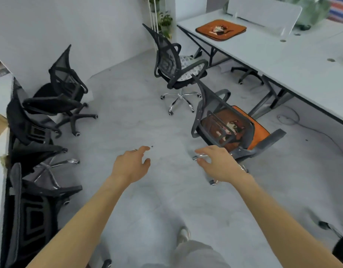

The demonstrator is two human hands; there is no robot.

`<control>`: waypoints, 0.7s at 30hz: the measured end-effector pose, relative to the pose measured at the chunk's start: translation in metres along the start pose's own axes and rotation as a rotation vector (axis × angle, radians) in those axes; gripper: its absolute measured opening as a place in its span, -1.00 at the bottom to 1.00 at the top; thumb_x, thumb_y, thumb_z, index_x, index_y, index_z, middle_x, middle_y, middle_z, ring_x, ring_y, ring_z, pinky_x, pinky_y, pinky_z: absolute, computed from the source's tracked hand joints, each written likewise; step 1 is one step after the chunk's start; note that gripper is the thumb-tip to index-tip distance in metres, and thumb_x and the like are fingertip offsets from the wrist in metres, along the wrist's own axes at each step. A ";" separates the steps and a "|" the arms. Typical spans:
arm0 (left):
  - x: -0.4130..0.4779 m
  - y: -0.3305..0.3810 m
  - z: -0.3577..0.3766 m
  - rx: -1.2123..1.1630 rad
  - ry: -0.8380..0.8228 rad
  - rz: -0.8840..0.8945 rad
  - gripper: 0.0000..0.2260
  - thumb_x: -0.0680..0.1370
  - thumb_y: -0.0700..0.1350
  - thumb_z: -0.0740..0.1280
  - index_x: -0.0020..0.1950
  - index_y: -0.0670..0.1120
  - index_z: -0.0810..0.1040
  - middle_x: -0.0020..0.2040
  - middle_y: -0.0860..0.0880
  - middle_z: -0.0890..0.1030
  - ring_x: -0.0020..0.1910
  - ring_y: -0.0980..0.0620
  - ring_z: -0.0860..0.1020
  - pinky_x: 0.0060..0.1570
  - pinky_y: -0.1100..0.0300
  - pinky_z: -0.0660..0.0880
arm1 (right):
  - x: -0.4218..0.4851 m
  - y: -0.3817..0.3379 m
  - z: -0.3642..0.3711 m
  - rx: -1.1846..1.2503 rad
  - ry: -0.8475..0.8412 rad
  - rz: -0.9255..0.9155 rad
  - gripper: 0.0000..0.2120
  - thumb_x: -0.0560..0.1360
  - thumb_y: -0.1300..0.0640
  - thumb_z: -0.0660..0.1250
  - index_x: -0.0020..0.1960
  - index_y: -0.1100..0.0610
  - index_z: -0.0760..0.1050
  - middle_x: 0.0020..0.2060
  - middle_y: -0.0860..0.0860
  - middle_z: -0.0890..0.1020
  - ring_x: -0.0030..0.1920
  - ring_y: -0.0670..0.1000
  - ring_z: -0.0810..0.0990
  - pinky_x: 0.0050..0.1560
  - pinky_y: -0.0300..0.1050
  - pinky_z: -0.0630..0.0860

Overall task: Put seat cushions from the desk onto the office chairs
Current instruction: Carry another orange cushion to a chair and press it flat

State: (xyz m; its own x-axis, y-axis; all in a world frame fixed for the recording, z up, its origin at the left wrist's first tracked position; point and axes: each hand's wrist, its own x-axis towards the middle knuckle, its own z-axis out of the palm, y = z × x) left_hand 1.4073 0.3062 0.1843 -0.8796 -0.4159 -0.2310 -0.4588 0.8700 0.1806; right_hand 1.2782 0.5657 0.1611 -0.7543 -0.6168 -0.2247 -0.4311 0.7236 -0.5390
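Observation:
An orange seat cushion point(221, 29) with a cartoon print lies on the white desk point(282, 60) at the far right. A second orange cushion point(260, 132) sits on the seat of the near mesh office chair point(223, 120). A white patterned cushion point(190, 64) covers the seat of the farther chair point(170, 60). My left hand point(132, 165) and my right hand point(219, 163) are stretched out over the floor, fingers loosely spread, holding nothing. My right hand hovers just behind the near chair's back.
Several black office chairs without cushions point(56, 89) crowd the left side beside a white partition. A chair base point(246, 74) shows under the desk. Cables point(290, 120) trail on the grey floor at the right. Plants point(165, 22) stand at the back.

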 end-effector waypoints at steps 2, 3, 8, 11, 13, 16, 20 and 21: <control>0.028 -0.015 -0.016 -0.011 0.011 -0.006 -0.59 0.64 0.09 0.17 0.50 0.16 0.30 0.33 0.08 0.54 0.28 -0.01 0.50 0.15 0.09 0.41 | 0.032 -0.015 -0.007 0.003 -0.002 -0.016 -0.63 0.59 -0.17 0.22 0.38 -0.18 0.47 0.38 -0.10 0.49 0.40 0.04 0.41 0.37 0.11 0.41; 0.040 -0.024 -0.021 -0.011 0.020 -0.004 -0.59 0.64 0.09 0.17 0.50 0.17 0.30 0.32 0.09 0.54 0.28 0.00 0.51 0.15 0.10 0.41 | 0.047 -0.022 -0.010 -0.003 -0.004 -0.026 -0.63 0.59 -0.17 0.22 0.38 -0.18 0.47 0.39 -0.10 0.48 0.41 0.05 0.39 0.38 0.11 0.40; 0.137 -0.072 -0.041 -0.019 -0.019 -0.032 -0.60 0.63 0.11 0.17 0.49 0.18 0.30 0.31 0.08 0.54 0.24 0.00 0.53 0.13 0.11 0.46 | 0.141 -0.058 -0.032 -0.051 0.014 -0.021 -0.60 0.57 -0.20 0.19 0.38 -0.19 0.46 0.35 -0.08 0.51 0.35 0.13 0.45 0.32 0.15 0.44; 0.222 -0.092 -0.053 -0.021 -0.025 0.014 -0.59 0.63 0.11 0.16 0.50 0.17 0.28 0.32 0.08 0.54 0.24 0.01 0.53 0.14 0.10 0.47 | 0.216 -0.069 -0.045 -0.085 0.049 0.019 -0.61 0.58 -0.18 0.20 0.38 -0.19 0.45 0.36 -0.07 0.50 0.33 0.15 0.45 0.33 0.17 0.43; 0.276 -0.096 -0.063 -0.032 -0.007 0.055 -0.58 0.64 0.11 0.16 0.51 0.18 0.26 0.32 0.08 0.54 0.26 0.01 0.52 0.16 0.09 0.47 | 0.256 -0.076 -0.058 -0.106 0.083 0.043 -0.61 0.60 -0.16 0.20 0.40 -0.18 0.44 0.39 -0.07 0.47 0.37 0.14 0.41 0.37 0.19 0.39; 0.365 -0.102 -0.087 -0.023 0.006 0.146 -0.57 0.64 0.10 0.15 0.52 0.17 0.25 0.29 0.06 0.55 0.26 -0.03 0.51 0.15 0.08 0.46 | 0.325 -0.087 -0.076 -0.099 0.140 0.109 -0.63 0.61 -0.14 0.20 0.41 -0.17 0.45 0.37 -0.05 0.48 0.37 0.14 0.41 0.37 0.17 0.38; 0.455 -0.094 -0.119 0.009 0.011 0.278 -0.58 0.62 0.09 0.16 0.50 0.13 0.29 0.28 0.01 0.57 0.25 -0.08 0.53 0.18 0.03 0.44 | 0.384 -0.101 -0.105 -0.058 0.231 0.161 -0.67 0.64 -0.09 0.19 0.37 -0.13 0.49 0.33 -0.07 0.49 0.19 0.06 0.53 0.25 -0.07 0.41; 0.480 -0.091 -0.129 0.013 0.011 0.308 -0.58 0.62 0.09 0.17 0.49 0.12 0.30 0.28 0.00 0.57 0.26 -0.09 0.52 0.19 0.02 0.44 | 0.400 -0.104 -0.113 -0.045 0.248 0.191 -0.67 0.65 -0.09 0.18 0.38 -0.13 0.48 0.35 -0.07 0.48 0.19 0.04 0.53 0.23 -0.10 0.39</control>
State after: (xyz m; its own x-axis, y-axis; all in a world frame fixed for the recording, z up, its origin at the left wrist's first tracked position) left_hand 1.0105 -0.0072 0.1803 -0.9784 -0.1344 -0.1568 -0.1684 0.9588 0.2287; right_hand 0.9652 0.2789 0.2188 -0.9193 -0.3777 -0.1107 -0.2868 0.8355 -0.4688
